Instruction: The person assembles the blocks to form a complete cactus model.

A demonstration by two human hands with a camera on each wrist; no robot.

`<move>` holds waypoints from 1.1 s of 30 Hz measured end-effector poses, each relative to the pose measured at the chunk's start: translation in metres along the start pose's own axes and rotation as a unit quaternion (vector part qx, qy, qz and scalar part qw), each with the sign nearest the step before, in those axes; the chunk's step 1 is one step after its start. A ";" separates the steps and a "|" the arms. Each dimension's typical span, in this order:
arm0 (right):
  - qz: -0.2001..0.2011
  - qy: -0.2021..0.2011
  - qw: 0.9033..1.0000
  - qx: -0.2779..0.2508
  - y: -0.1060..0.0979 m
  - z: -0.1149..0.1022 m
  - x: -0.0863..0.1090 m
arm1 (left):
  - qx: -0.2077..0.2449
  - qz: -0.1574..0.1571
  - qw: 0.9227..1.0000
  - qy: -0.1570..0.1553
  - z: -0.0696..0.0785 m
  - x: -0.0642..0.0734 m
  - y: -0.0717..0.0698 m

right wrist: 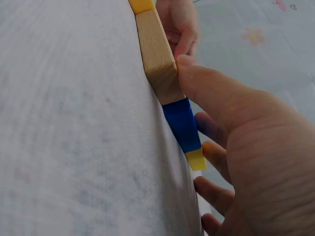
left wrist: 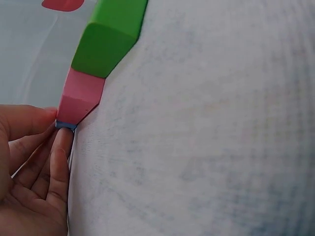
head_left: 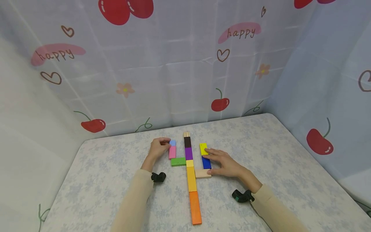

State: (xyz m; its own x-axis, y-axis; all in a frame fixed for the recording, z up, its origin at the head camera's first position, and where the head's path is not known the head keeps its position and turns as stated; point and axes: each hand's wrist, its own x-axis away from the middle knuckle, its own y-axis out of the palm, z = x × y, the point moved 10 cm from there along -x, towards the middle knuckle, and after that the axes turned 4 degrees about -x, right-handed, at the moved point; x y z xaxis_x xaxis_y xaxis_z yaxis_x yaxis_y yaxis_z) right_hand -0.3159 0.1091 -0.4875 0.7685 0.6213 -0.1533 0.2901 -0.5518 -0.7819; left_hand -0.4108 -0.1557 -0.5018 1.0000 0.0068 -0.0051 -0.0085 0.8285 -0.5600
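Note:
My left hand (head_left: 158,147) pinches a small light blue block (head_left: 173,142) at the far end of a pink block (head_left: 172,152); in the left wrist view only a thin blue strip (left wrist: 66,125) shows. The pink block meets a green block (head_left: 178,161) lying crosswise. My right hand (head_left: 224,163) rests with spread, fairly straight fingers by a yellow block (head_left: 203,149) and a dark blue block (head_left: 206,162). Its thumb touches the end of a plain wooden block (head_left: 203,174), which lies crosswise below the blue one.
Down the middle runs a straight row: light wooden pieces (head_left: 186,134), a black block (head_left: 187,142), a purple block (head_left: 188,153), a small pale yellow block (head_left: 189,163), an amber block (head_left: 191,179) and an orange block (head_left: 195,207). A printed curtain (head_left: 179,80) hangs behind the table.

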 end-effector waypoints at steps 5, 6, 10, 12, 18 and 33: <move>-0.001 0.001 1.000 -0.002 0.000 0.000 0.000 | 0.004 0.000 1.000 0.000 -0.002 -0.001 0.000; -0.001 0.000 1.000 -0.001 0.000 0.000 0.000 | 0.006 0.000 1.000 0.000 -0.002 -0.001 0.000; 0.000 -0.002 1.000 -0.001 -0.001 -0.002 0.000 | 0.019 0.004 1.000 0.000 -0.004 -0.001 -0.001; -0.001 -0.002 1.000 -0.003 -0.001 -0.002 0.000 | 0.029 0.007 1.000 -0.001 -0.006 0.000 -0.003; -0.003 0.000 1.000 0.006 0.000 0.001 -0.002 | 0.063 0.007 0.998 0.004 -0.008 0.007 -0.009; -0.011 0.000 1.000 0.012 0.003 0.004 -0.006 | 0.010 0.023 1.000 -0.011 -0.009 0.036 -0.040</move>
State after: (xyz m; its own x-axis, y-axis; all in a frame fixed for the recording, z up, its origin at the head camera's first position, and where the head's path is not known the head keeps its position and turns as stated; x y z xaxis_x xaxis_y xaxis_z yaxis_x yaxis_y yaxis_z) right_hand -0.3220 0.1059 -0.4909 0.7622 0.6327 -0.1368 0.2929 -0.5255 -0.7988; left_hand -0.3743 -0.1942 -0.4869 0.9983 0.0577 -0.0121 -0.0551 0.8382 -0.5425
